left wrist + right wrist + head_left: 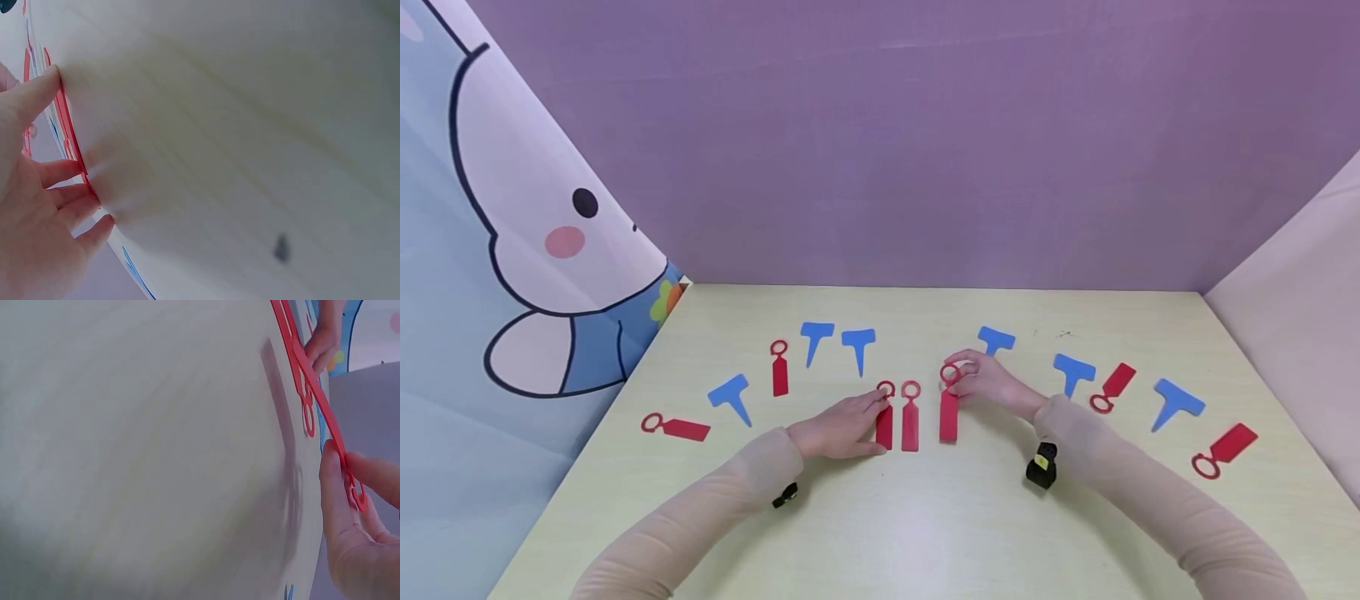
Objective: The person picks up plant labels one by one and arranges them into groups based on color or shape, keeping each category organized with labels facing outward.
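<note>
My left hand (844,429) lies over a flat red ring-topped tag (884,427) on the table, fingertips at its ring end and thumb by its lower end. In the left wrist view, the thumb and extended fingers (62,173) touch this tag along its length. A second red tag (910,427) lies right beside it, upright in line. Farther right, my right hand (988,379) pinches a third red tag (949,417) near its ring, between thumb and fingers. The right wrist view shows this held tag (322,400) raised off the table, its shadow apart from it.
Blue T-shaped tags (859,346) and more red tags (780,375) lie spread across both sides of the pale table (895,533). One blue tag (996,339) is partly hidden behind my right hand. A purple panel (925,167) stands at the back, a cartoon-printed cloth (445,458) at left.
</note>
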`<action>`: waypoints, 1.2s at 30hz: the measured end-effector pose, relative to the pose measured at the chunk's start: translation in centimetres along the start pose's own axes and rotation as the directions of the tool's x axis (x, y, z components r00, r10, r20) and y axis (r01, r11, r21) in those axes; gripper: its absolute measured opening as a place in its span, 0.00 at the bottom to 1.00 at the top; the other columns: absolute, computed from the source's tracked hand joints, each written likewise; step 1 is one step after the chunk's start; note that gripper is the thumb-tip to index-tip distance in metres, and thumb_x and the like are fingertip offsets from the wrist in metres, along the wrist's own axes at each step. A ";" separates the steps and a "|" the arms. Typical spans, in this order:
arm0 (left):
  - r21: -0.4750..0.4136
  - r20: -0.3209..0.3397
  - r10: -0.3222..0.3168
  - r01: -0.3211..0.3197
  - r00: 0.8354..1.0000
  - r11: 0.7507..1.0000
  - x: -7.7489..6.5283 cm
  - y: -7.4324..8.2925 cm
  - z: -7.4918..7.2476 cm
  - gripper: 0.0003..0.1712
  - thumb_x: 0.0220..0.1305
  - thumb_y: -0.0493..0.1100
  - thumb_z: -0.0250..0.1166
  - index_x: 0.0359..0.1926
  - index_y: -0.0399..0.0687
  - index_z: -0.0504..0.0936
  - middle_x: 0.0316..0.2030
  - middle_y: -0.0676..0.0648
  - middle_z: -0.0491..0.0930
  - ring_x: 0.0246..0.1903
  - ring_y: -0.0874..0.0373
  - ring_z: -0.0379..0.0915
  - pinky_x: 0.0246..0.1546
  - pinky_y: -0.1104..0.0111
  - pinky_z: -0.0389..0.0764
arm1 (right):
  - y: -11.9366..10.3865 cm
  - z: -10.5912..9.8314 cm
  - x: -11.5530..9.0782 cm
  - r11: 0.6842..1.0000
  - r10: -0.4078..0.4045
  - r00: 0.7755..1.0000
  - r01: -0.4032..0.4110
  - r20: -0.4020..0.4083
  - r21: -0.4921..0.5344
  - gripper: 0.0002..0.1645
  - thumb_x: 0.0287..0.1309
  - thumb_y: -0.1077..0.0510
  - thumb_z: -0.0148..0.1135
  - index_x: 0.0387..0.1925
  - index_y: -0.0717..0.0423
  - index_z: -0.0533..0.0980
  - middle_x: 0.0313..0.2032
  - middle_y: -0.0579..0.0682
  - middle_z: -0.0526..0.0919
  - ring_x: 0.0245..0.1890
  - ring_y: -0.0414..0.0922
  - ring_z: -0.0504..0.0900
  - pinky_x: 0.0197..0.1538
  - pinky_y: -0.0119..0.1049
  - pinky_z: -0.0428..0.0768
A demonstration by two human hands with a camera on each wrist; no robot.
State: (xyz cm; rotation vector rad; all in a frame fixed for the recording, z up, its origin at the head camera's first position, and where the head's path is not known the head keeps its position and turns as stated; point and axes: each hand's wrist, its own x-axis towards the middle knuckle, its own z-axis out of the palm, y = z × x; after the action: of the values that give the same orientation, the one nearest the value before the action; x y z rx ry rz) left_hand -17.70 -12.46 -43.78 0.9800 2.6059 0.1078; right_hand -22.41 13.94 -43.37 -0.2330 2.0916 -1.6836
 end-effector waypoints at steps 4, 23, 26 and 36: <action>-0.003 0.002 -0.002 0.002 1.000 1.000 0.0 0.0 0.0 0.44 0.57 0.60 0.56 0.66 0.42 0.51 0.67 0.45 0.47 0.65 0.52 0.42 0.63 0.62 0.53 | 0.1 0.4 0.0 1.000 0.003 1.000 -0.003 0.003 -0.006 0.25 0.49 0.72 0.55 0.51 0.69 0.62 0.31 0.58 0.77 0.29 0.47 0.81 0.37 0.42 0.80; -0.004 0.000 0.000 0.000 1.000 1.000 -0.1 0.1 -0.2 0.44 0.56 0.60 0.56 0.66 0.42 0.52 0.66 0.44 0.48 0.65 0.52 0.42 0.63 0.62 0.53 | 0.2 1.5 -0.1 0.999 0.024 0.999 -0.023 0.033 -0.022 0.23 0.49 0.71 0.57 0.49 0.67 0.63 0.34 0.61 0.77 0.28 0.49 0.81 0.38 0.43 0.80; -0.009 0.002 -0.004 0.004 1.000 1.000 -0.1 0.1 -0.3 0.44 0.56 0.60 0.56 0.66 0.42 0.52 0.66 0.44 0.48 0.65 0.52 0.42 0.63 0.62 0.53 | 0.1 1.6 -0.1 0.999 0.012 0.999 -0.011 0.036 -0.047 0.23 0.50 0.71 0.57 0.49 0.67 0.64 0.33 0.60 0.78 0.27 0.49 0.81 0.38 0.41 0.80; -0.017 -0.007 -0.002 0.002 1.000 1.000 -0.1 0.2 -0.4 0.44 0.56 0.59 0.56 0.65 0.40 0.53 0.66 0.43 0.49 0.65 0.51 0.44 0.62 0.62 0.54 | 0.3 1.9 0.1 0.977 -0.077 0.997 0.080 0.023 -0.198 0.25 0.45 0.70 0.63 0.48 0.69 0.67 0.32 0.62 0.78 0.27 0.46 0.80 0.35 0.34 0.79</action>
State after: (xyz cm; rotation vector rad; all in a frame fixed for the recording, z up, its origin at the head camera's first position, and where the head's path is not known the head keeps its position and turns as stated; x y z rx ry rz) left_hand -17.61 -12.35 -43.34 0.9723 2.6077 0.1328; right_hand -21.68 12.31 -43.98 -0.3934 2.2674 -1.5098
